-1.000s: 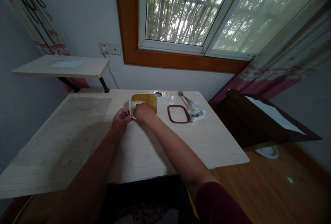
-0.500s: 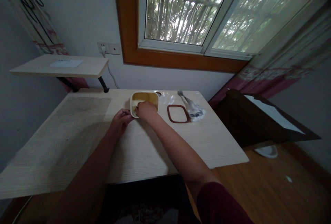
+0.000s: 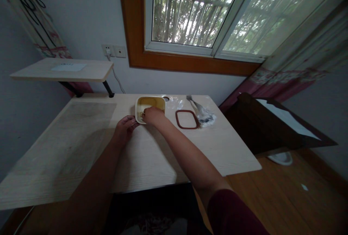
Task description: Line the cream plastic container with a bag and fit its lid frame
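Observation:
A rounded rectangular food container [image 3: 150, 100], pale-rimmed and yellowish inside, stands near the back edge of the table. At its near left corner my left hand [image 3: 125, 128] grips the side with the fingertips. My right hand [image 3: 153, 116] reaches over the near rim into it, fingers curled down; whatever they pinch or rub is hidden. To the right lies a lid with a brown-red border [image 3: 187, 119], flat on the wood. Touching its right side is a clear plastic bag [image 3: 205, 115] with something grey and dark in it, too blurred to name.
Crumpled clear film [image 3: 175, 102] lies behind the lid. A raised shelf [image 3: 95, 71] with a paper label stands on the table's back left. The light wooden table [image 3: 212, 151] has its right edge beside a dark stand [image 3: 274, 126] with white paper.
The container and both hands have shifted very slightly left. My right hand stays inside the container and my left stays at its corner.

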### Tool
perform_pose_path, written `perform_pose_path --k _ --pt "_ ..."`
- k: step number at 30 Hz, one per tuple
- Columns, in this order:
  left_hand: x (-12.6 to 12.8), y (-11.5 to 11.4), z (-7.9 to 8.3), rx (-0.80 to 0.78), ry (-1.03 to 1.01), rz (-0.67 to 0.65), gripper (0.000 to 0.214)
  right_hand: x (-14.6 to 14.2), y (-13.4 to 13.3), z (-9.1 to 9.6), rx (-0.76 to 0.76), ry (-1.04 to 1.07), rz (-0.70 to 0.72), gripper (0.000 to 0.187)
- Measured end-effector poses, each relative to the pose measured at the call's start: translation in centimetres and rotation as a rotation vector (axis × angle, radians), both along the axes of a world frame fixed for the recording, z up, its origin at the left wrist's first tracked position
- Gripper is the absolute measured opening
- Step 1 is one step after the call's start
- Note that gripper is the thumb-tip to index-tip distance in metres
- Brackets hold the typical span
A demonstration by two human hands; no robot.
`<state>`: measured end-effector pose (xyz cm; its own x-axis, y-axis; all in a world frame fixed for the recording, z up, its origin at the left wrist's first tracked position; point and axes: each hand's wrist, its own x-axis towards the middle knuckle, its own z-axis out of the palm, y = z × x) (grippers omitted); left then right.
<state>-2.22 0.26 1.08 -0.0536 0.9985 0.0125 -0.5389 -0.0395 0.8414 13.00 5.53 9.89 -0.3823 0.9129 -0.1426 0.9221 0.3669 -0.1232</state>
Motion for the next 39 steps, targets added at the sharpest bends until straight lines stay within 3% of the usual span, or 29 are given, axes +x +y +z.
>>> perform_pose_path --k 14,39 --pt "0.2 0.2 0.2 -0.007 0.002 0.014 0.024 -0.2 0.9 -1.2 -0.017 -0.028 -0.035 0.037" --pt "0.3 0.1 -0.2 0.043 -0.066 -0.049 0.027 -0.6 1.5 -1.6 -0.098 -0.014 0.012 0.041"
